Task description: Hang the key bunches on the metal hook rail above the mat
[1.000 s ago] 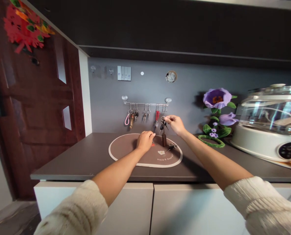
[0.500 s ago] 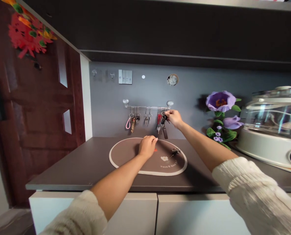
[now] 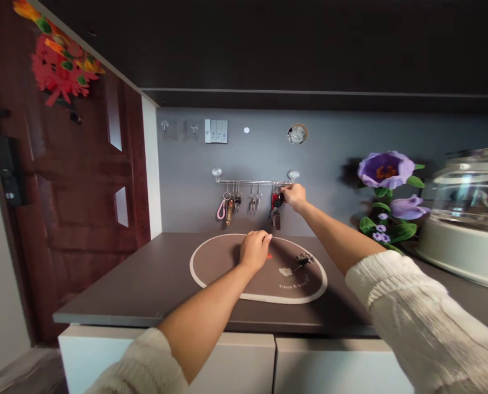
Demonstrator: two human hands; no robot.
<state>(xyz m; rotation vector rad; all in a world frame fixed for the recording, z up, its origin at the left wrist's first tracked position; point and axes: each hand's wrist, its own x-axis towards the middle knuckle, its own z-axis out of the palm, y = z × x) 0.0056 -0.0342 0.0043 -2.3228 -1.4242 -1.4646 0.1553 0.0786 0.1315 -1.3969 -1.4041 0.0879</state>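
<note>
I'm watching the person's right hand (image 3: 293, 197) pinching narrowly on the ring of a key bunch (image 3: 277, 216) at a steel hook rail (image 3: 254, 181), with the keys and a brown tag hanging just under the fingers. The rail is holding about six other key bunches, though they're small and I can't be certain of that count. One has a pink strap (image 3: 221, 211), one a brown fob (image 3: 229, 213), and one a red fob (image 3: 274, 201) right beside the pinch. Two clear suction mounts (image 3: 293, 175) are carrying the rail on the gray wall.

The person's left hand (image 3: 255, 250) is resting palm-down on one oval brown mat (image 3: 223, 257), its fingers curled. I can't tell whether it's gripping anything. A small red object (image 3: 269, 255) is showing just beside those fingers, and one small set of keys (image 3: 303, 260) is lying on the mat, well apart from the hand.

The mat is sitting on a dark countertop (image 3: 124, 287) above two white cabinet doors (image 3: 338, 366). To the right, two purple artificial flowers (image 3: 386, 169) are standing against the wall, next to one glass-lidded cooker (image 3: 469, 213). Above the rail, I'm seeing two wall hooks (image 3: 193, 129) and one four-gang switch panel (image 3: 216, 131).
</note>
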